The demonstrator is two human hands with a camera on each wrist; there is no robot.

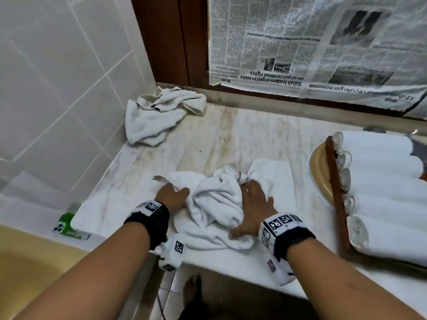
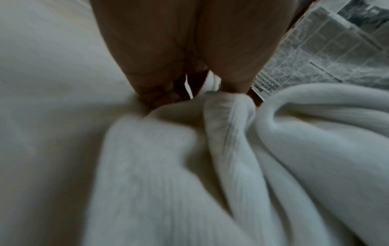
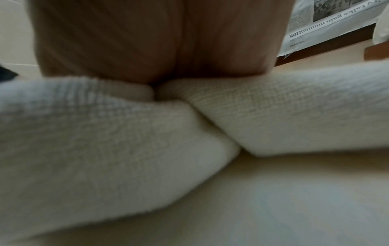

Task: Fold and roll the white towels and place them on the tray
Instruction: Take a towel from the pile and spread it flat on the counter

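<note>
- White towel (image 1: 215, 199): lies bunched on the marble counter (image 1: 208, 135) near its front edge at 6 o'clock; bare counter extends toward 12 o'clock.
- Left hand (image 1: 172, 196): at the bunch's 9 o'clock side, fingers pinching a fold of the towel (image 2: 227, 106).
- Right hand (image 1: 251, 206): flat on top at the 3 o'clock side, fingers spread and pressing the cloth (image 3: 189, 116) down.
- Tray (image 1: 335, 188): at 3 o'clock, wooden rim toward the hands, carrying rolled towels (image 1: 381, 181) side by side.
- Crumpled towels (image 1: 159, 114): in the 11 o'clock corner against the tiled wall (image 1: 57, 77).
- Newspaper (image 1: 312, 42): covers the back at 12 o'clock.
- Green bottle (image 1: 67, 224): lies at 8 o'clock below the counter edge.
</note>
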